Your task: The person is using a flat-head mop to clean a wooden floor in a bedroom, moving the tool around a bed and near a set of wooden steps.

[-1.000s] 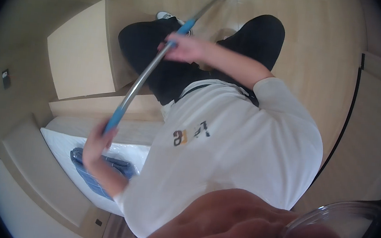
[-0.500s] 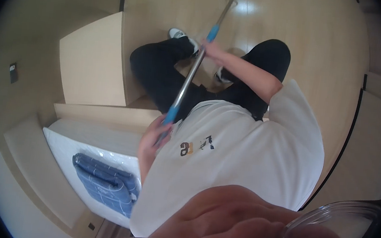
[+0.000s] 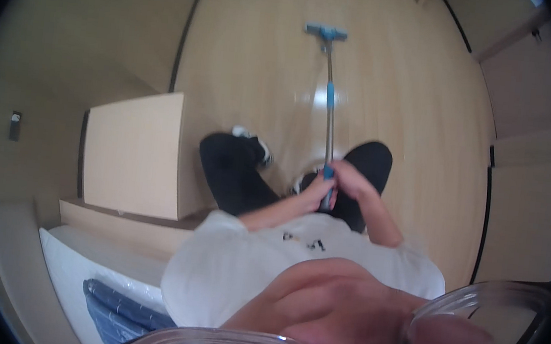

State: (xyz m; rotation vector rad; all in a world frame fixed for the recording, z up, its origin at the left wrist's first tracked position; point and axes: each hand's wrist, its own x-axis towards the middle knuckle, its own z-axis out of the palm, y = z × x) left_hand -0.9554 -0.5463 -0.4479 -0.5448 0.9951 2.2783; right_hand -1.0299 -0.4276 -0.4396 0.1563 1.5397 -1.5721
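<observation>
Mop (image 3: 330, 134): extends forward from both hands, its metal pole slanting slightly left toward the far end.
Left hand (image 3: 317, 194): closed around the pole near its end, close to the body.
Right hand (image 3: 351, 180): gripping the pole at the blue grip (image 3: 328, 172), just beyond the left hand; some fingers are hidden.
Mop head (image 3: 326, 32): blue, set crosswise on the floor (image 3: 412, 85), well ahead of the hands.
Blue sleeve (image 3: 330, 96): around the pole, between the hands and the mop head.
Legs: dark trousers (image 3: 229, 167), one knee on either side of the hands.
Cabinet (image 3: 133, 154): pale and box-shaped, well left of the hands.
Mattress (image 3: 63, 270): white, behind and left of the hands, bearing a blue cloth (image 3: 120, 309).
</observation>
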